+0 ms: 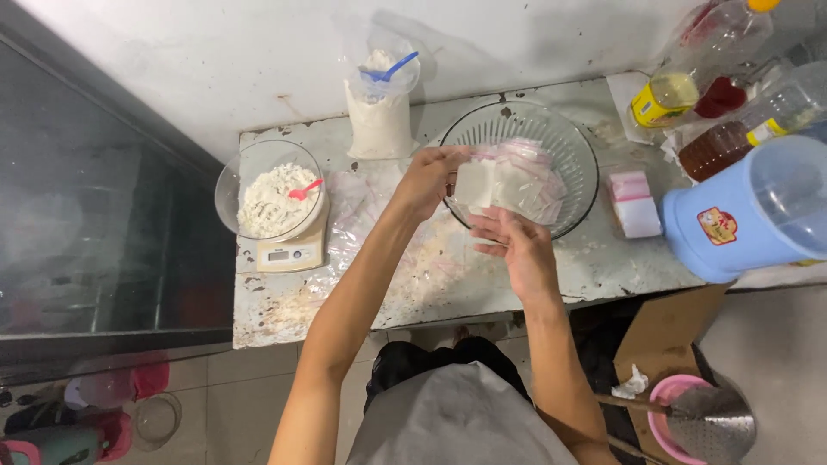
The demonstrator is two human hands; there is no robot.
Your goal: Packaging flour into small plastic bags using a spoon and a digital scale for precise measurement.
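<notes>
Both forearms were bare right up past the elbows, no sleeves, watch or rings showing on the left hand [428,179] or right hand [517,250]. A pale grey top covered the torso, with dark trousers beneath.

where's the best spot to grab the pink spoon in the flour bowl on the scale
Pinch the pink spoon by its handle end, coming from above on the right. The handle juts up clear of the flour toward the bowl rim, while the other end looks buried.
</notes>
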